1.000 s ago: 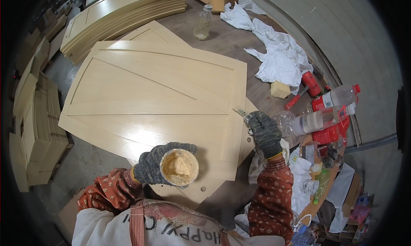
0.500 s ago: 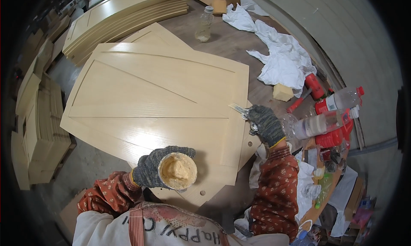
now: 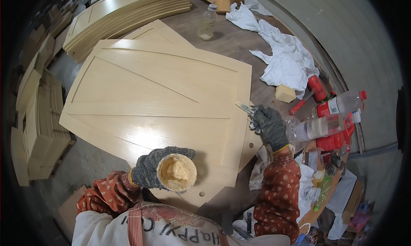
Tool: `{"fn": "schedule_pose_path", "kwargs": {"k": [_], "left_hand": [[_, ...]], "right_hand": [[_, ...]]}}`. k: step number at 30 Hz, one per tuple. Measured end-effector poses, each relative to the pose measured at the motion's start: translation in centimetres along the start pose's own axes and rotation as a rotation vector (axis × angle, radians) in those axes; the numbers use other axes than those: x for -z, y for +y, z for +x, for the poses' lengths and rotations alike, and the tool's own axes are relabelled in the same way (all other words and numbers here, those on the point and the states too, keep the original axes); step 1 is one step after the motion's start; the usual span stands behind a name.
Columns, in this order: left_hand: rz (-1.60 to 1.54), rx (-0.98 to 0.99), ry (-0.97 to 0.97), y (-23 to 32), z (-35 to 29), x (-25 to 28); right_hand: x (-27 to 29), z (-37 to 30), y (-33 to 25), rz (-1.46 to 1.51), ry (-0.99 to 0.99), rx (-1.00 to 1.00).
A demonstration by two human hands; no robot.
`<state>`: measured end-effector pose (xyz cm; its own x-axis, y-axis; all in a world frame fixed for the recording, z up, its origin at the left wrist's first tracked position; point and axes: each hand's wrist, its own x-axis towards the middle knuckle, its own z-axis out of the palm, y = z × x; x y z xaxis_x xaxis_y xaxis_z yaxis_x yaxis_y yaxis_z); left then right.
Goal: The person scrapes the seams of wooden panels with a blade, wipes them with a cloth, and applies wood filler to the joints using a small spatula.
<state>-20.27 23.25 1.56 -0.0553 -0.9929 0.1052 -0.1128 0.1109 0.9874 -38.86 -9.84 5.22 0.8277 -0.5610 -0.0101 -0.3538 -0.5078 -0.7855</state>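
Observation:
A cream-coloured door panel (image 3: 158,87) with curved ends and routed grooves lies in front of me on top of others. My left hand (image 3: 150,169), in a grey knitted glove, is wrapped round a tub of beige filler paste (image 3: 177,172), held above the panel's near edge. At the panel's right edge my right hand (image 3: 270,127), gloved the same way, grips a small putty knife (image 3: 245,107). The knife's blade points left over the panel's right margin; whether it touches the surface I cannot tell. Fingers partly hide its handle.
Behind the panel is a stack of similar panels (image 3: 128,17) and a clear bottle (image 3: 207,23). Crumpled white cloth (image 3: 287,57), a yellow sponge (image 3: 285,93), a red-handled tool (image 3: 316,88) and plastic bottles (image 3: 323,126) line the right side. More panels (image 3: 43,130) stand stacked at left.
My right hand and the putty knife have shifted slightly right, with the blade drawn a little toward the panel's right edge. My left hand and the tub have hardly moved.

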Motion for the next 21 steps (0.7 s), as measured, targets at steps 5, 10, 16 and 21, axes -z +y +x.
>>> {"fn": "schedule_pose_path", "kwargs": {"k": [5,10,16,21], "left_hand": [[-0.059,0.087,0.066,0.8,0.0,-0.2],[0.112,0.086,0.088,1.4,0.2,0.0],[-0.067,0.155,0.099,2.3,0.4,0.1],[-0.030,0.090,0.085,1.7,-0.1,0.0]], "right_hand": [[-2.4,-0.9,-0.5,-0.580,0.333,0.565],[-3.8,-1.4,0.2,-0.816,0.211,0.274],[-3.6,-2.0,0.3,-0.860,0.300,0.440],[-3.9,-1.3,0.7,-0.804,0.401,0.500]]}}
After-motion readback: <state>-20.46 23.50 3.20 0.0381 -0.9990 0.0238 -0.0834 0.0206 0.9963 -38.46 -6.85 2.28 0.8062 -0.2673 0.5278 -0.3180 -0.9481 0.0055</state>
